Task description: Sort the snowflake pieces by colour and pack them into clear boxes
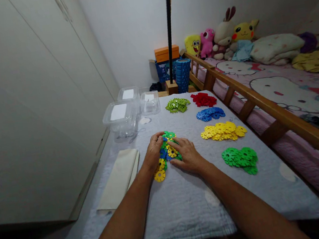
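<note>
A joined cluster of green, blue and yellow plastic snowflake discs (167, 152) lies on the grey cloth (189, 202) in the middle of the table. My left hand (154, 150) curls over the cluster's left side, fingers bent onto the discs. My right hand (186, 155) presses on its right side, fingers closed down on the pieces. Sorted loose discs lie to the right: a light green pile (177, 105), a red pile (203, 99), a blue pile (210, 114), a yellow pile (223, 131) and a green pile (241, 157).
Three clear plastic boxes (123, 116) stand at the table's far left. A folded cream cloth (120, 178) lies at the left edge. A wooden bed rail (265, 108) runs along the right, with soft toys behind. A black pole (170, 31) rises at the far end.
</note>
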`<control>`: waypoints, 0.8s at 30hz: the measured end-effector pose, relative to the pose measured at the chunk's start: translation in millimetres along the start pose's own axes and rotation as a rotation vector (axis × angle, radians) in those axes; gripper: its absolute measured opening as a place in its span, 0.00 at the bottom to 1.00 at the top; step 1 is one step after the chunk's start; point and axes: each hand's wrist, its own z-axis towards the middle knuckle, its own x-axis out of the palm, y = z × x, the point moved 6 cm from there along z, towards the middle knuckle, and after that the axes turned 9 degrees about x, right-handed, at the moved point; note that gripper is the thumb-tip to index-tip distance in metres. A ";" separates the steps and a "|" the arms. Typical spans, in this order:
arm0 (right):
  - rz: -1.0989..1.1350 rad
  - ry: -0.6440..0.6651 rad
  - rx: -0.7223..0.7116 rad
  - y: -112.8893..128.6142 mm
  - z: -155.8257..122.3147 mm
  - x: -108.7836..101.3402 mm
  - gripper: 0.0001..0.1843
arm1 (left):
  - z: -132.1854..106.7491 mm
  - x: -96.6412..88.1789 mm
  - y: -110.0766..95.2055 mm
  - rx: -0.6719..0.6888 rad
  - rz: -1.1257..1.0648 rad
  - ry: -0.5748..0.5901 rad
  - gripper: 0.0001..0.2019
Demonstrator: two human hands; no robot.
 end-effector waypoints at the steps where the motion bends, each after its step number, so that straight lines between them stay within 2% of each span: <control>1: -0.007 0.006 -0.003 0.2 0.5 1.4 0.33 | -1.3 3.9 0.5 -0.019 -0.085 0.038 0.23; 4: -0.017 -0.014 0.018 -4.8 3.3 1.2 0.26 | -2.3 6.8 -0.1 -0.024 -0.215 0.071 0.25; 10: -0.006 -0.082 0.033 -3.9 1.8 -6.8 0.25 | 6.2 -18.4 1.1 0.036 -0.067 -0.099 0.23; 14: 0.029 -0.059 -0.093 19.6 -6.3 -9.6 0.28 | 9.8 -30.8 6.1 -0.024 -0.096 -0.189 0.22; 18: 0.001 0.098 -0.294 51.8 -18.4 3.0 0.28 | 13.4 -35.4 9.0 -0.053 -0.135 -0.219 0.23; 21: -0.041 0.174 -0.384 67.4 -24.8 15.7 0.23 | 15.8 -39.2 11.7 -0.079 -0.158 -0.251 0.26; 24: -0.077 0.148 -0.387 70.5 -23.7 21.1 0.16 | 16.7 -41.8 14.3 -0.107 -0.195 -0.279 0.27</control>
